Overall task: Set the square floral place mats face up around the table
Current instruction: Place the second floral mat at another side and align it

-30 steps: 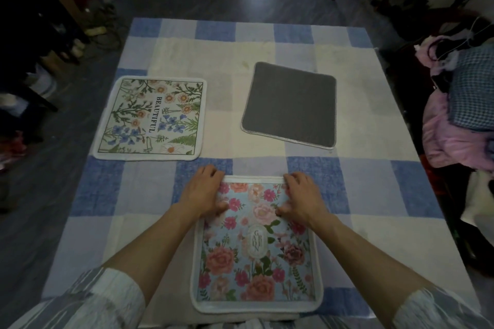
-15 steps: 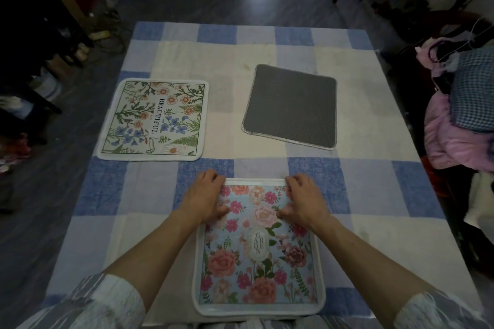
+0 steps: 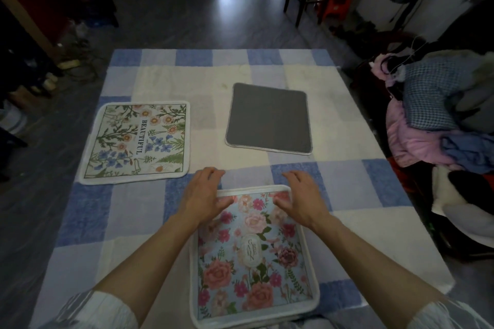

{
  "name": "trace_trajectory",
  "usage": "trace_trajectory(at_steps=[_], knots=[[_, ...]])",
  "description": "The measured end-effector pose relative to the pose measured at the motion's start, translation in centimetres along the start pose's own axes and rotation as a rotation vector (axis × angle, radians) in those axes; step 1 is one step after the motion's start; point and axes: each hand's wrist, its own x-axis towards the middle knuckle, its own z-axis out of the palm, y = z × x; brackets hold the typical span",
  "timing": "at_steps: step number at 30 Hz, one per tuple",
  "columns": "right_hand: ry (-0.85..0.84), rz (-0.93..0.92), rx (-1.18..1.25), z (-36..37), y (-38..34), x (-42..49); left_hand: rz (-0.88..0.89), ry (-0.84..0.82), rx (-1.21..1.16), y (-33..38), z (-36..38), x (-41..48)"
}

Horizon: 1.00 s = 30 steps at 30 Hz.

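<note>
Your left hand (image 3: 204,193) and right hand (image 3: 300,199) hover side by side at the far edge of the rose-print mat (image 3: 254,254), fingers loosely spread and slightly curled, gripping nothing; whether the palms actually touch the cloth is hard to tell from this angle, though they look just clear of it. That mat lies face up at the near edge of the table (image 3: 347,222), its near border close to the drop. The white "BEAUTIFUL" mat (image 3: 137,141) also lies face up, on the left side of the table. What remains, by the look of it, is the grey mat (image 3: 268,119), lying on the far right half with its plain backing upward and turned a little askew. Judge it as light, soft and floppy (thin fabric with a stitched white rim), so it will sag and fold if you lift it by one point. Take it by two corners of the near edge, one in each hand, and roll it over away from you or sideways; the backing looks grippy, so lift instead of dragging, or the checked tablecloth (image 3: 128,205) may bunch beneath it. You have bare cloth all round it: open room toward the far edge and between it and the white mat. The right table edge is near, with a heap of clothes (image 3: 433,125) just beyond, so keep the flip inboard and leave it square to the table.
</note>
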Motion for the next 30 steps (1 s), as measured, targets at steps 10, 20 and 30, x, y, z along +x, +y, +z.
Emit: trace_trajectory(at_steps=[10, 20, 30], knots=[[0.085, -0.088, 0.163, -3.8, 3.8, 0.4, 0.012, 0.103, 0.150, 7.2, -0.9, 0.5], [0.022, -0.358, 0.287, -6.9, 14.0, -1.3, -0.220, 0.213, 0.114, 19.4, 4.1, -0.6], [-0.005, -0.494, 0.268, -10.5, 17.3, -5.3, -0.377, 0.293, 0.100, 28.3, 5.4, -6.3]])
